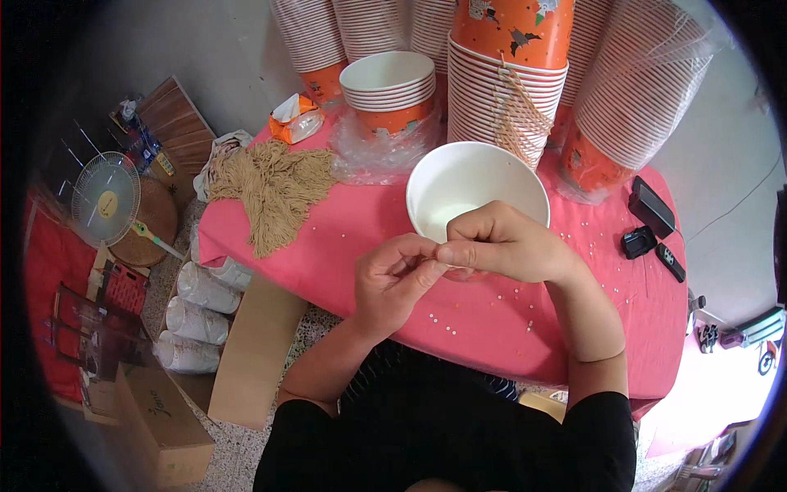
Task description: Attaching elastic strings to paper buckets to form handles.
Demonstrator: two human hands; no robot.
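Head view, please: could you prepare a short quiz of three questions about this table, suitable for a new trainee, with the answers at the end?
1. What hangs down the front of the tall middle stack of nested paper tubs?
2. True or false: the left hand and the right hand meet at their fingertips.
3. Order from left to right in the picture: black remote control, tan string bundle, white-lined single tub.

Key:
1. Loose tan strings.
2. True.
3. Tan string bundle, white-lined single tub, black remote control.
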